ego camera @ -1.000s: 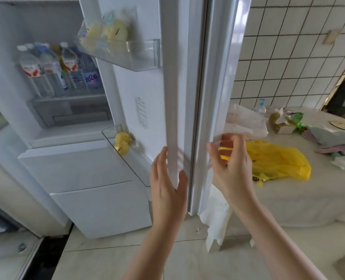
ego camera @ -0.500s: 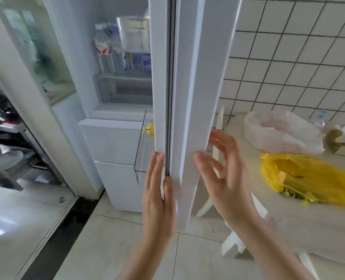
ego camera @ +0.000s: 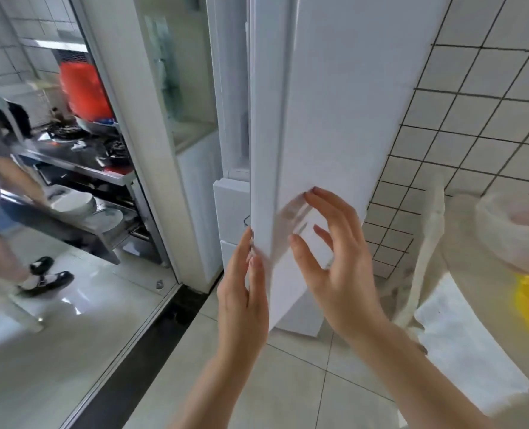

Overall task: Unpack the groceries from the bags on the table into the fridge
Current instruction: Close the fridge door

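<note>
the fridge door (ego camera: 334, 119) has swung nearly shut. left hand (ego camera: 244, 292) presses its edge flat-fingered; right hand (ego camera: 334, 258) hovers, released. unpacking seems finished.

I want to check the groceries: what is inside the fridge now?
The fridge door is nearly shut and covers the inside. Only a narrow, blurred strip of the white interior shows; no food can be seen.

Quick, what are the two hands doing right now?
Left hand: open, straight fingers against the edge of the fridge door, holding nothing.
Right hand: open, fingers loosely spread beside the door's face, holding nothing.
</note>
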Demonstrator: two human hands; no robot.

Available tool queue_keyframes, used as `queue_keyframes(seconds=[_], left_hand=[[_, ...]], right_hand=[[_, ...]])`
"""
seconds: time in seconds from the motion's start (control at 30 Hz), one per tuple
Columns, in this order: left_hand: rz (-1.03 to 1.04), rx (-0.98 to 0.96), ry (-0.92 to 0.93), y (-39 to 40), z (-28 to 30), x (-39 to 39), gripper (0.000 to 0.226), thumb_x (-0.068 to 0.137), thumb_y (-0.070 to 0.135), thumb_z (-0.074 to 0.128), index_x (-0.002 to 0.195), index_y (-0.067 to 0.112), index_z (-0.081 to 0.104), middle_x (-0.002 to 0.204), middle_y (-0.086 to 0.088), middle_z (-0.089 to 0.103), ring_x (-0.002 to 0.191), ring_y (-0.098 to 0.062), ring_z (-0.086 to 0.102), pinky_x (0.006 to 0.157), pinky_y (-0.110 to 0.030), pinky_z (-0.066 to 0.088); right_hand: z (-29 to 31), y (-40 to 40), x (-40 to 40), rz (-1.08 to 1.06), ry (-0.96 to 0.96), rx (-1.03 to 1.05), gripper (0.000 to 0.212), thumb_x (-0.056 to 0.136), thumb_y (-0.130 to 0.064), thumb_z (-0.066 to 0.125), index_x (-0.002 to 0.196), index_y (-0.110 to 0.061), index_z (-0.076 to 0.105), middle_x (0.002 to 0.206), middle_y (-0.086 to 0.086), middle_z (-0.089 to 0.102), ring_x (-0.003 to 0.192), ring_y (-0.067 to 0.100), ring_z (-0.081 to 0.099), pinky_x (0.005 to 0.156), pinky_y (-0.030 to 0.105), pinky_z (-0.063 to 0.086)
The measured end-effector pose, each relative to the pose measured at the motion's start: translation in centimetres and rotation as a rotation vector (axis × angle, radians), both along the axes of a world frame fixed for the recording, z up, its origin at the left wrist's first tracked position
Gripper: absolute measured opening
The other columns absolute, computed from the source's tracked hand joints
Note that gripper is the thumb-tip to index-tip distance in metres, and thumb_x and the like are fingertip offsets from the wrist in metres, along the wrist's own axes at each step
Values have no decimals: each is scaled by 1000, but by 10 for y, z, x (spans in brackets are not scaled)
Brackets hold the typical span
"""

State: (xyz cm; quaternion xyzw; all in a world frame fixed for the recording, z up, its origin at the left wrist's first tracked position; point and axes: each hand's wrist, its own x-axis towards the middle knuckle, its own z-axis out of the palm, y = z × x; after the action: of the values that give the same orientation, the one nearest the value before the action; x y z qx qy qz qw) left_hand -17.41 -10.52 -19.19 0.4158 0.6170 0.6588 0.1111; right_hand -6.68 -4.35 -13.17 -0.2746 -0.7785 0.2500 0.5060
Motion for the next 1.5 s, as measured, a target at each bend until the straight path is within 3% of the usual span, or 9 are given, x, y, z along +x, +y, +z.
queue_keyframes(seconds=[0.13, 0.3, 0.43, 0.57, 0.7, 0.87, 0.97, 1.13, 1.5], left_hand=[[-63, -31, 11, 13, 7, -49, 54, 96, 50, 38, 144, 24, 43, 112, 5, 64, 102, -9, 61, 89, -20, 47], [-64, -23, -68, 44, 14, -104, 35, 99, 31, 48, 124, 8, 54, 69, 18, 51, 65, -1, 49, 60, -17, 37], [-77, 4, -136, 70, 17, -137, 33, 99, 30, 49, 126, 11, 54, 94, -6, 59, 91, -24, 53, 75, -28, 47], [-41, 12, -152, 101, 13, -167, 31, 101, 31, 44, 126, 15, 54, 97, 10, 64, 89, -10, 59, 76, -15, 45], [26, 41, -157, 138, 9, -190, 37, 103, 34, 37, 136, 22, 49, 120, 9, 64, 113, -6, 59, 92, -24, 48], [126, 62, -204, 194, 8, -223, 41, 103, 31, 33, 131, 7, 49, 115, -7, 64, 107, -22, 58, 90, -31, 46], [178, 86, -260, 229, 13, -241, 35, 105, 23, 33, 119, -4, 50, 103, -17, 58, 87, -21, 54, 73, -17, 42], [196, 107, -307, 283, 16, -272, 30, 105, 19, 33, 100, -2, 53, 65, 16, 52, 62, 2, 47, 60, -12, 37], [75, 92, -313, 364, 14, -317, 31, 106, 23, 32, 104, 12, 61, 88, 11, 65, 74, 7, 60, 67, -9, 44]], right_hand=[[-7, 14, -51, -25, -48, 95, 46, 91, -12, 61, 135, -5, 48, 144, 5, 41, 135, 10, 40, 103, 25, 44], [-12, 39, -104, -100, -253, 175, 55, 91, -14, 61, 142, -13, 42, 153, 0, 30, 138, 17, 36, 101, 16, 38], [-19, 66, -132, -168, -420, 298, 59, 91, -16, 61, 145, -16, 37, 157, -1, 23, 146, 22, 19, 112, 20, 26], [-21, 99, -153, -174, -524, 410, 60, 92, -15, 60, 146, -14, 36, 158, 3, 23, 148, 27, 10, 115, 48, 27], [-19, 138, -174, -159, -597, 526, 59, 91, -13, 59, 146, -15, 38, 158, 2, 22, 148, 28, 10, 119, 51, 16], [-18, 192, -201, -165, -652, 653, 56, 91, -15, 57, 145, -15, 40, 157, 2, 26, 147, 25, 16, 117, 56, 13], [-17, 225, -217, -178, -670, 707, 57, 88, -10, 59, 143, -15, 43, 156, 2, 30, 147, 22, 20, 115, 60, 15], [-20, 274, -239, -209, -687, 767, 65, 81, -7, 65, 143, -16, 45, 155, 3, 32, 146, 19, 22, 116, 58, 13], [-31, 342, -281, -360, -661, 786, 60, 84, -3, 62, 140, -20, 48, 153, 1, 33, 144, 17, 27, 117, 52, 7]])
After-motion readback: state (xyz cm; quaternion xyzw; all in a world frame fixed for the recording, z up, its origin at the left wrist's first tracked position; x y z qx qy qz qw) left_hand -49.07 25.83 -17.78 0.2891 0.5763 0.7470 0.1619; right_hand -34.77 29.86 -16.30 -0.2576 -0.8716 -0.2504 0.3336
